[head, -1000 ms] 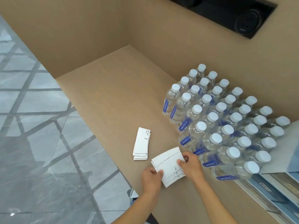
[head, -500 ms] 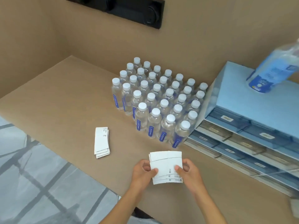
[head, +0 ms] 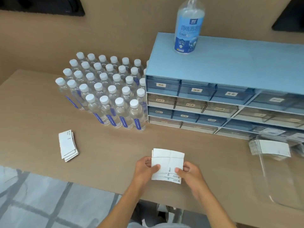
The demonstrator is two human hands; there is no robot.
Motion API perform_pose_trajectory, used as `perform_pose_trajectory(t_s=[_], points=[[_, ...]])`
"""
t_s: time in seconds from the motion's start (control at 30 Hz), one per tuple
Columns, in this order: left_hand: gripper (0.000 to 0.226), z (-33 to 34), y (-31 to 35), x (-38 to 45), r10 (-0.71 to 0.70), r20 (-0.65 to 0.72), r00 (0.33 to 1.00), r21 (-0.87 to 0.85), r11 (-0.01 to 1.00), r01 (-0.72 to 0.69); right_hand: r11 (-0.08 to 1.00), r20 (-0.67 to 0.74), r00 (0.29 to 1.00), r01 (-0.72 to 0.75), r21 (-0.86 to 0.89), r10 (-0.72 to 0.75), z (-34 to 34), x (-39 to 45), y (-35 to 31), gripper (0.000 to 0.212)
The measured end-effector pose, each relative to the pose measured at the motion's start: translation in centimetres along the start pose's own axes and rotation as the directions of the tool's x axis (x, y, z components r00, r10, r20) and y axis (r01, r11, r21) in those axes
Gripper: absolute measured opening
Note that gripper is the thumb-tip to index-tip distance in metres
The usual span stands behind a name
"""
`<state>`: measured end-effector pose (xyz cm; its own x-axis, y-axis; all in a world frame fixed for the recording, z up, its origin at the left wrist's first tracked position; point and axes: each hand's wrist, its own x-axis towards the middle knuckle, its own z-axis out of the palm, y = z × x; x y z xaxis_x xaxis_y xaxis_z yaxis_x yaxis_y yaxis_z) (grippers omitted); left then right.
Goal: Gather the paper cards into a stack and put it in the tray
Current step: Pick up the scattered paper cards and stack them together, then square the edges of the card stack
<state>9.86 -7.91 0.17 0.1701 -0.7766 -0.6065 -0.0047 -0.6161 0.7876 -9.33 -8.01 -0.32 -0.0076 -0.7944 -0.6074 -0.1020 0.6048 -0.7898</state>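
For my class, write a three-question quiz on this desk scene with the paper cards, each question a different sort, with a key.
1. True or false: both the left hand and the right hand grip the held cards.
2. Multiple choice: where does the loose pile of cards lie? A) on the drawer cabinet B) on the desk, left of the hands C) inside the tray.
3. Fill in: the large labelled bottle stands on top of the blue ____ cabinet.

Key: 1 true. 2 B. 3 drawer. Note that the clear tray at the right already holds some cards.
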Motion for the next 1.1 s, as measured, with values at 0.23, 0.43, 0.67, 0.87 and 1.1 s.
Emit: perform_pose_trajectory(t_s=[0.23, 0.43, 0.67, 0.87, 1.1], points=[[0.019, 0.9, -0.2, 0.5, -0.028, 0.065, 0.998, 0.057, 0.998, 0.024, 0.985, -0.057, 0.997, -0.041, 0.169, 0.052, -0.3, -1.2, 1.9, 0.015], [0.019, 0.8, -1.0, 0.6, -0.037, 0.076, 0.996, 0.097, 0.995, 0.03, 0.995, -0.116, 0.993, -0.012, 0.099, 0.024, -0.1, -1.4, 2.2, 0.013], [0.025, 0.5, -1.1, 0.0, 0.16, 0.108, 0.981, 0.18, 0.968, -0.177, 0.988, -0.088, 0.984, 0.155, -0.01, -0.155, 0.0, -1.7, 2.3, 0.034], [0.032, 0.4, -2.7, -0.2, 0.248, 0.121, 0.961, 0.262, 0.926, -0.272, 0.964, -0.115, 0.965, 0.218, -0.154, -0.237, -0.2, -1.8, 3.9, 0.037], [0.038, 0.3, -3.9, 0.0, 0.271, 0.126, 0.954, 0.289, 0.91, -0.297, 0.949, -0.105, 0.96, 0.235, -0.209, -0.261, 0.0, -1.9, 5.0, 0.035]])
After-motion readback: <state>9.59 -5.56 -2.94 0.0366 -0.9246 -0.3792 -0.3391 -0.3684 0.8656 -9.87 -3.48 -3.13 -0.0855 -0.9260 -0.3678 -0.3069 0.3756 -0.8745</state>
